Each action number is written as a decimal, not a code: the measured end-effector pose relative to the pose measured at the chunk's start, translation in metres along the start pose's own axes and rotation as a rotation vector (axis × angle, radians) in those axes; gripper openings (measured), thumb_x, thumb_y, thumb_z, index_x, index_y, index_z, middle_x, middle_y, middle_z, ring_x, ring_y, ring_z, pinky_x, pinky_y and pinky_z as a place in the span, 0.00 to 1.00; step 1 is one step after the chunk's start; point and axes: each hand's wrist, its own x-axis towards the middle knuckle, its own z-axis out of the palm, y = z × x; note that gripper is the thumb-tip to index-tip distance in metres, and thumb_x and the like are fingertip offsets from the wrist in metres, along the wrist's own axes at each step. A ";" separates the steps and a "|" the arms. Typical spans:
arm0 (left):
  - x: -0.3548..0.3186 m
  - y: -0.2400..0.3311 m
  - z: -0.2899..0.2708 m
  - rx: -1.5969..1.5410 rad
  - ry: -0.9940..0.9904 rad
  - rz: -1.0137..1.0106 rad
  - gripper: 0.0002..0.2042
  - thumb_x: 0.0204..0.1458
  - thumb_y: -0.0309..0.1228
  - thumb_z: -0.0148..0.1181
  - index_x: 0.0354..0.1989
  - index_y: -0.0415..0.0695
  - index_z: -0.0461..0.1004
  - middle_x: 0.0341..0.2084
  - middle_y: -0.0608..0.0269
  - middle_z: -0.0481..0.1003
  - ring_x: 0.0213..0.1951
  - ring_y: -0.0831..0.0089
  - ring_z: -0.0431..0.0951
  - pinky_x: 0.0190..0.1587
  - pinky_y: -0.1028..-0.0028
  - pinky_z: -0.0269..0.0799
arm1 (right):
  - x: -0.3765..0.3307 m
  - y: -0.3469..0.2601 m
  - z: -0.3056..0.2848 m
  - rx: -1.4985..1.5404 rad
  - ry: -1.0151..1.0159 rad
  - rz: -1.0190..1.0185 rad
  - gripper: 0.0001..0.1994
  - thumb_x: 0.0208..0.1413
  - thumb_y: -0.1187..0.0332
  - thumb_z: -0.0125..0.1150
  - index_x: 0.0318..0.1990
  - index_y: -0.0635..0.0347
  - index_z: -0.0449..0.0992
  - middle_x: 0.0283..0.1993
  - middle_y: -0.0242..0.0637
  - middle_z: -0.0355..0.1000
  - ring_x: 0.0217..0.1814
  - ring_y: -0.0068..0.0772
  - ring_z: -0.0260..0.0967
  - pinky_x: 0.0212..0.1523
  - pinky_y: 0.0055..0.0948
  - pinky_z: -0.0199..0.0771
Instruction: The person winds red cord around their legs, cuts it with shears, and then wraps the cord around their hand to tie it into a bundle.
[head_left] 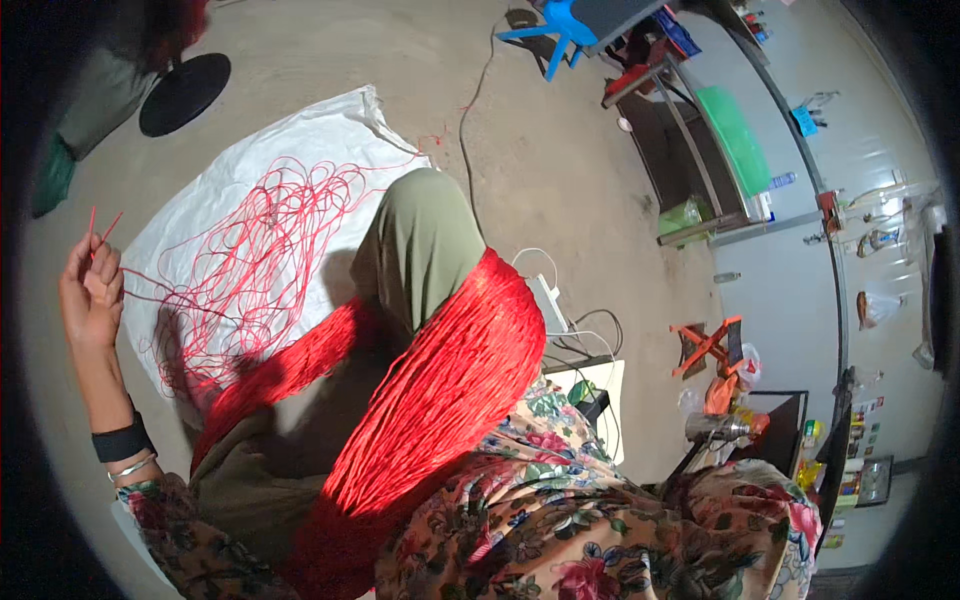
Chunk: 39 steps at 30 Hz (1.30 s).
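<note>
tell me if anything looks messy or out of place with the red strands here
The loose red strands lie in a tangled heap on the white sheet, unlike the neat red bundle draped over the knee. The left hand pinches a few strand ends.

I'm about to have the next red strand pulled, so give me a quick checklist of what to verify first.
1. Left hand pinches red strand ends: ok.
2. Strand runs from the fingers to the loose red tangle: ok.
3. Tangle lies on the white sack sheet, off the bare floor: ok.
4. Thick red strand bundle is draped over the knee: ok.
5. Right hand position: cannot tell, not in view.
6. Tangle free of knots: cannot tell.
</note>
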 end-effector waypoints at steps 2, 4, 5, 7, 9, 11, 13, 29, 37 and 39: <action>-0.001 -0.006 -0.003 0.008 -0.031 -0.035 0.06 0.62 0.29 0.48 0.35 0.39 0.67 0.19 0.70 0.58 0.18 0.80 0.56 0.12 0.80 0.47 | 0.012 0.010 0.000 0.010 0.030 -0.048 0.16 0.51 0.66 0.59 0.45 0.66 0.76 0.40 0.45 0.75 0.41 0.45 0.74 0.43 0.38 0.76; -0.003 -0.011 -0.004 0.030 0.049 -0.030 0.06 0.62 0.29 0.48 0.35 0.39 0.67 0.19 0.70 0.59 0.18 0.81 0.56 0.12 0.81 0.47 | 0.028 0.020 -0.004 -0.014 0.066 -0.148 0.16 0.51 0.67 0.59 0.45 0.67 0.75 0.41 0.46 0.75 0.42 0.46 0.74 0.45 0.38 0.76; -0.004 -0.014 -0.004 0.037 0.047 -0.026 0.06 0.62 0.29 0.48 0.35 0.39 0.67 0.19 0.70 0.59 0.18 0.81 0.56 0.12 0.81 0.47 | 0.036 0.024 -0.008 -0.050 0.088 -0.242 0.16 0.51 0.68 0.59 0.45 0.67 0.75 0.42 0.46 0.75 0.42 0.47 0.74 0.45 0.39 0.76; -0.007 -0.021 0.000 0.055 0.023 -0.054 0.07 0.62 0.29 0.48 0.34 0.39 0.67 0.20 0.70 0.60 0.18 0.82 0.56 0.13 0.82 0.48 | 0.051 0.025 -0.025 -0.312 0.193 -0.647 0.15 0.51 0.69 0.59 0.45 0.67 0.75 0.42 0.47 0.75 0.44 0.48 0.74 0.47 0.39 0.76; -0.012 -0.031 0.005 0.044 0.017 -0.084 0.06 0.62 0.29 0.49 0.34 0.40 0.67 0.20 0.70 0.60 0.19 0.82 0.56 0.13 0.82 0.48 | 0.058 0.012 -0.048 -0.567 0.361 -0.963 0.15 0.51 0.70 0.58 0.46 0.68 0.75 0.43 0.48 0.75 0.45 0.49 0.74 0.48 0.40 0.76; -0.018 -0.044 0.013 0.063 0.035 -0.113 0.07 0.62 0.30 0.49 0.33 0.41 0.67 0.19 0.70 0.59 0.18 0.82 0.56 0.13 0.81 0.49 | 0.051 -0.018 -0.077 -0.377 0.453 -0.797 0.13 0.51 0.70 0.59 0.44 0.67 0.75 0.41 0.45 0.75 0.41 0.44 0.74 0.44 0.36 0.76; -0.024 -0.057 0.023 0.064 -0.094 -0.164 0.07 0.62 0.30 0.48 0.33 0.40 0.67 0.19 0.70 0.60 0.17 0.82 0.56 0.12 0.82 0.49 | 0.031 -0.064 -0.108 -0.100 0.615 -0.541 0.09 0.53 0.70 0.59 0.40 0.65 0.76 0.36 0.39 0.76 0.34 0.33 0.74 0.34 0.28 0.77; -0.197 -0.072 0.192 0.377 -0.110 -0.079 0.09 0.58 0.29 0.52 0.26 0.39 0.68 0.14 0.70 0.61 0.14 0.82 0.57 0.14 0.81 0.51 | -0.085 -0.461 -0.112 0.837 -0.360 -1.277 0.10 0.65 0.71 0.50 0.50 0.62 0.71 0.23 0.27 0.59 0.23 0.21 0.57 0.23 0.23 0.60; -0.250 -0.087 0.208 0.252 0.101 -0.094 0.09 0.57 0.30 0.52 0.25 0.44 0.68 0.16 0.69 0.64 0.18 0.81 0.62 0.20 0.79 0.57 | -0.077 -0.519 -0.072 0.684 -0.442 -1.221 0.10 0.63 0.70 0.54 0.48 0.64 0.72 0.23 0.28 0.62 0.20 0.21 0.61 0.20 0.21 0.66; -0.254 -0.083 0.201 0.512 0.020 0.121 0.10 0.59 0.31 0.50 0.25 0.42 0.67 0.17 0.69 0.64 0.19 0.79 0.63 0.21 0.78 0.58 | -0.082 -0.521 -0.070 0.580 -0.358 -1.268 0.09 0.64 0.68 0.52 0.47 0.62 0.73 0.24 0.28 0.64 0.23 0.23 0.62 0.25 0.23 0.65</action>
